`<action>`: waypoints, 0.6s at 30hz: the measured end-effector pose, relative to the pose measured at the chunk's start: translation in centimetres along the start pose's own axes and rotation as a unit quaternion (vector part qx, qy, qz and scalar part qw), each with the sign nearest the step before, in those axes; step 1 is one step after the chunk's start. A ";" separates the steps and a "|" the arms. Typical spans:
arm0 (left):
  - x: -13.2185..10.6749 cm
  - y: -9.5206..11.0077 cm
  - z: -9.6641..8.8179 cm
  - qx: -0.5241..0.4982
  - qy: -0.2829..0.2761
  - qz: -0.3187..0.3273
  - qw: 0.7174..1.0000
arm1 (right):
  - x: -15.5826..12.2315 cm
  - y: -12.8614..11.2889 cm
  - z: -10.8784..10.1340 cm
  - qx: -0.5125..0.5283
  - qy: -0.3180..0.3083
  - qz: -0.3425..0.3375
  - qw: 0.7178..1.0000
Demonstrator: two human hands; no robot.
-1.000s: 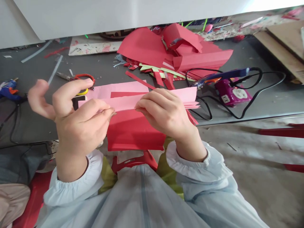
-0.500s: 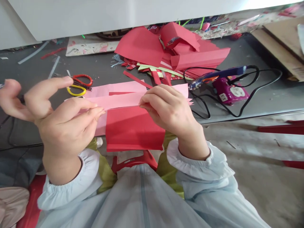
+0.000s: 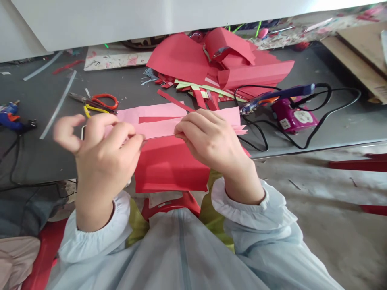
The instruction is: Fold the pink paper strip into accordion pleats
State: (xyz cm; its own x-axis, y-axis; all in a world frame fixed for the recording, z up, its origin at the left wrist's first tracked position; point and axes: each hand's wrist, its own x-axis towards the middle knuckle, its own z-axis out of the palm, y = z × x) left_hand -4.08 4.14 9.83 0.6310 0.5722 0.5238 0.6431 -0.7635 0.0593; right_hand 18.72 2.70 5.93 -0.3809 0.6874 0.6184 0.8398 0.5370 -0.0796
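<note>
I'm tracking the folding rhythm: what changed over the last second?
The left hand slid left along the folded pink strip, then came back right; its grip now pinches the strip close to the right hand. The right hand kept its pinch; the red sheet and scissors stayed put.

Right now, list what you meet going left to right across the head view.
Blue-and-orange glue gun, left hand, folded pink paper strip, right hand, purple plastic socket block, brown cardboard sheet.
</note>
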 end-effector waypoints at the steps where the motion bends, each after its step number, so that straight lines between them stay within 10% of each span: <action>1: 0.1 0.2 0.2 0.042 0.006 0.001 0.999 | 0.1 -0.2 0.0 -0.002 -0.010 -0.003 1.000; 18: 1.0 0.5 2.0 0.039 0.058 0.096 0.993 | 0.4 -1.0 -0.4 0.006 -0.017 -0.041 0.999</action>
State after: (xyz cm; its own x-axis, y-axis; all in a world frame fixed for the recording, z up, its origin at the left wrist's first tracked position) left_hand -2.22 4.96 8.68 0.6937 0.3772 0.6136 0.5506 -0.8269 -0.1141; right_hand 17.88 2.19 6.57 -0.4604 0.6571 0.5969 0.8012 0.5971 -0.0393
